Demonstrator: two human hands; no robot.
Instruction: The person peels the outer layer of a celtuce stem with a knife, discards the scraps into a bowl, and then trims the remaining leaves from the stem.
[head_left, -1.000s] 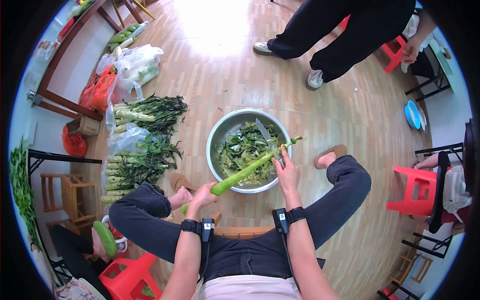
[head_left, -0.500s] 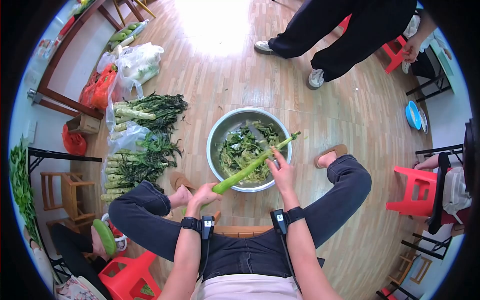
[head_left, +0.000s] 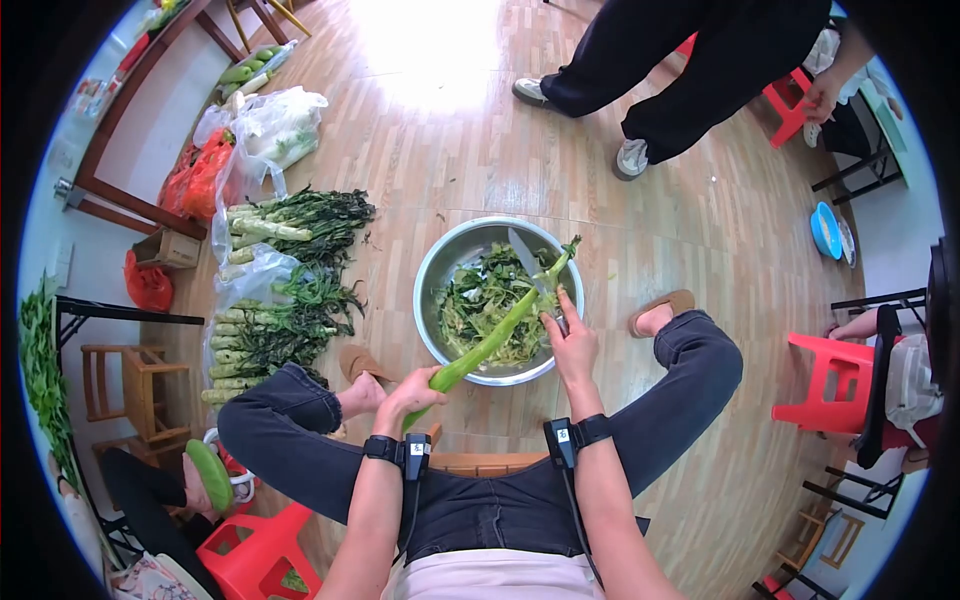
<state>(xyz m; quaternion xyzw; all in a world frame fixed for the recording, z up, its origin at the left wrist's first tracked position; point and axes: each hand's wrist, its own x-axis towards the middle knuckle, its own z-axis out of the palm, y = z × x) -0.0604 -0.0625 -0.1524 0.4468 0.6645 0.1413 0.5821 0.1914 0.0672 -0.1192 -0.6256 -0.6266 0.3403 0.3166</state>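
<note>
My left hand [head_left: 414, 392] is wrapped round the thick lower end of a long green celtuce stem [head_left: 488, 343], which slants up and right over a metal basin [head_left: 422, 310]. In my right hand [head_left: 572, 345] is a knife [head_left: 523, 252], its blade pointing up and away across the stem near the leafy tip. The right fingers are closed round the handle, close beside the stem. Below, leaf scraps and peelings [head_left: 482, 300] lie in the basin, which stands on the floor between my feet.
Bundles of leafy celtuce stems [head_left: 270, 325] lie on the floor at left, with plastic bags [head_left: 285, 130] behind them. A person in black trousers [head_left: 690, 70] stands at upper right. Red stools [head_left: 825, 385] stand on both sides.
The knife has shifted slightly, its blade now pointing further up. The stem's tip has moved up and left a little, while both hands keep their hold.
</note>
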